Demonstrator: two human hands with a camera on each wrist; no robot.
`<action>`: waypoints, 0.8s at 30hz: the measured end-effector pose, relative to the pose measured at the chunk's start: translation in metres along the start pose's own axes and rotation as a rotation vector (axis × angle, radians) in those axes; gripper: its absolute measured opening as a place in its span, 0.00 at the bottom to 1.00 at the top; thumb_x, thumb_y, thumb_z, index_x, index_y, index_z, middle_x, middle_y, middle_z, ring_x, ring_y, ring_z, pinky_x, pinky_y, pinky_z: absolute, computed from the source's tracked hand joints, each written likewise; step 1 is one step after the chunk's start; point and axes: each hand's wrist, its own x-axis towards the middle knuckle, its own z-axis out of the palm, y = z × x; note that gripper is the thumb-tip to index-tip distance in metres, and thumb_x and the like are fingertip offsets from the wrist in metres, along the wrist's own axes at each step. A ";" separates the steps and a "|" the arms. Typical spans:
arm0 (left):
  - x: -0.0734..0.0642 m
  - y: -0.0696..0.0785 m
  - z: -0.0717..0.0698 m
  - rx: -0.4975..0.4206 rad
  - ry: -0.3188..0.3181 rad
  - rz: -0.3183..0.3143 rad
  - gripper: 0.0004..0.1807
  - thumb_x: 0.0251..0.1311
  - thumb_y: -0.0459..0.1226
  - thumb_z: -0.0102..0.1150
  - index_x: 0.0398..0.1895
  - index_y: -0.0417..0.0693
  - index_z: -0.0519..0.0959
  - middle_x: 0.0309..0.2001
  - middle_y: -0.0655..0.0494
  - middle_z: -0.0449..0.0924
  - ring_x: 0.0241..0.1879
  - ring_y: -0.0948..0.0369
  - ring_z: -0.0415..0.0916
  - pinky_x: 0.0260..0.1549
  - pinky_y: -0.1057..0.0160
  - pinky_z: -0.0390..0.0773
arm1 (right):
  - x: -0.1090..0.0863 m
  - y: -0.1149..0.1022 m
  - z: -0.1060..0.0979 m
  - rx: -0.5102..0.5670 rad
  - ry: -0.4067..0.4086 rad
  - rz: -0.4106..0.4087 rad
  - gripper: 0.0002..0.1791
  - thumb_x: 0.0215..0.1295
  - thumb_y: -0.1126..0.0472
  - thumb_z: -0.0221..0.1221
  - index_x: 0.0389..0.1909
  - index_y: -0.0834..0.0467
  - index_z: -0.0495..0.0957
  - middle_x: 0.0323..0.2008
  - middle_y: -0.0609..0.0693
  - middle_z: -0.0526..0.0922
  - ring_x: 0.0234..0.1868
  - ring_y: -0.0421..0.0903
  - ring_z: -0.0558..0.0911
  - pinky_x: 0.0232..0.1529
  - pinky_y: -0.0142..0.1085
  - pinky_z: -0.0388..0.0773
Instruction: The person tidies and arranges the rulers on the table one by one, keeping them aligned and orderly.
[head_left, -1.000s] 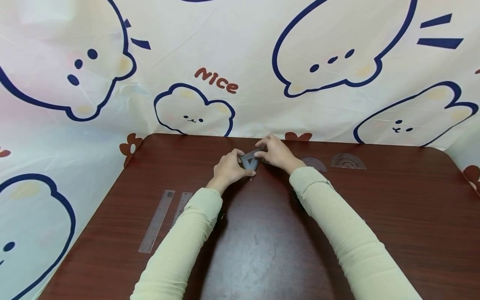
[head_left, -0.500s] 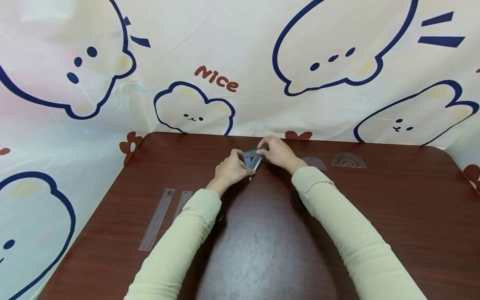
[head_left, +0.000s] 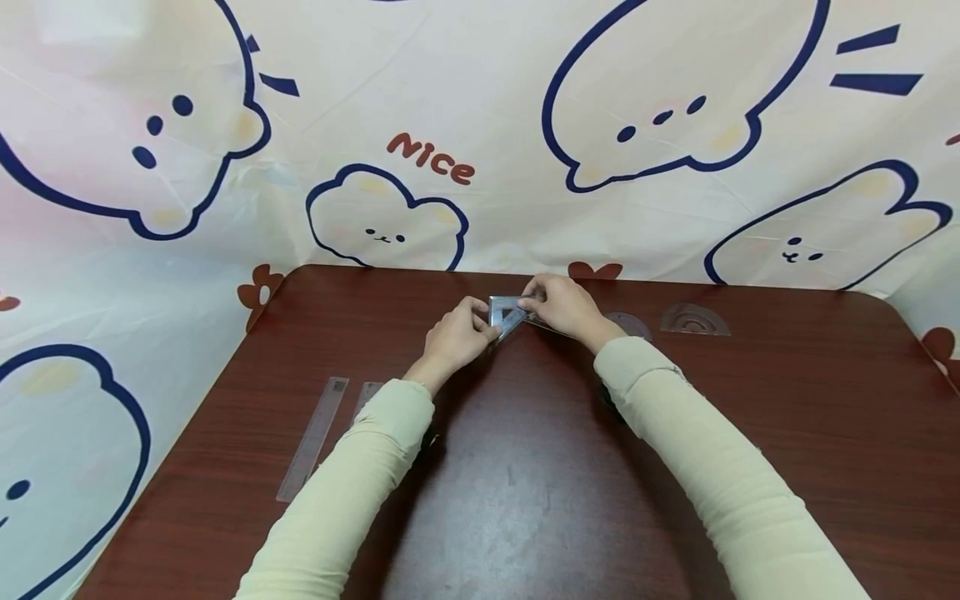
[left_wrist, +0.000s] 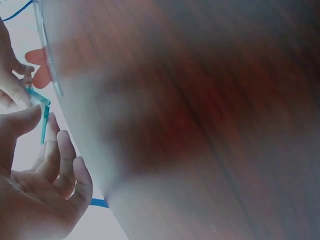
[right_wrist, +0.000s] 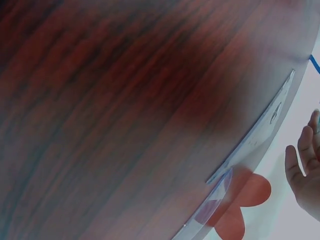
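A small clear set square (head_left: 496,312) is held up near the table's far edge, between both hands. My left hand (head_left: 453,337) pinches its lower left corner between thumb and fingers; in the left wrist view the set square (left_wrist: 45,122) shows edge-on as a thin teal strip. At the upper right corner, my right hand (head_left: 564,306) grips it with thumb and fingertips. In the right wrist view, part of the right hand (right_wrist: 306,175) shows at the edge. Below it a flat clear plastic piece with a hole (right_wrist: 265,127) lies on the table.
Two clear protractors lie to the right of the hands, a nearer one (head_left: 632,324) and a farther one (head_left: 695,320). A long clear ruler (head_left: 313,437) and a shorter ruler (head_left: 365,398), partly behind the left sleeve, lie at left. A printed cloth (head_left: 510,100) hangs behind the table (head_left: 510,500).
The set square has turned between the hands, its top edge now nearly level. My left hand has shifted slightly left, and my right hand slightly right.
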 end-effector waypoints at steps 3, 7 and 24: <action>-0.001 -0.001 -0.002 0.001 0.016 0.015 0.22 0.66 0.46 0.63 0.59 0.50 0.73 0.40 0.57 0.84 0.35 0.59 0.79 0.41 0.54 0.71 | -0.003 0.000 0.000 0.003 0.014 -0.004 0.11 0.70 0.49 0.60 0.43 0.52 0.81 0.33 0.49 0.80 0.32 0.47 0.75 0.35 0.41 0.70; -0.003 -0.003 -0.005 -0.007 0.004 0.036 0.23 0.66 0.46 0.62 0.61 0.51 0.73 0.39 0.58 0.83 0.31 0.61 0.79 0.37 0.56 0.70 | -0.007 -0.002 -0.001 0.000 0.023 -0.005 0.11 0.70 0.49 0.61 0.41 0.52 0.82 0.33 0.48 0.80 0.31 0.47 0.75 0.34 0.41 0.70; -0.017 -0.006 -0.022 0.041 0.000 0.088 0.20 0.66 0.48 0.61 0.59 0.57 0.76 0.37 0.59 0.83 0.33 0.59 0.79 0.37 0.52 0.72 | -0.030 -0.013 0.001 0.084 0.025 0.001 0.12 0.68 0.48 0.62 0.36 0.53 0.82 0.29 0.49 0.82 0.23 0.46 0.76 0.27 0.40 0.72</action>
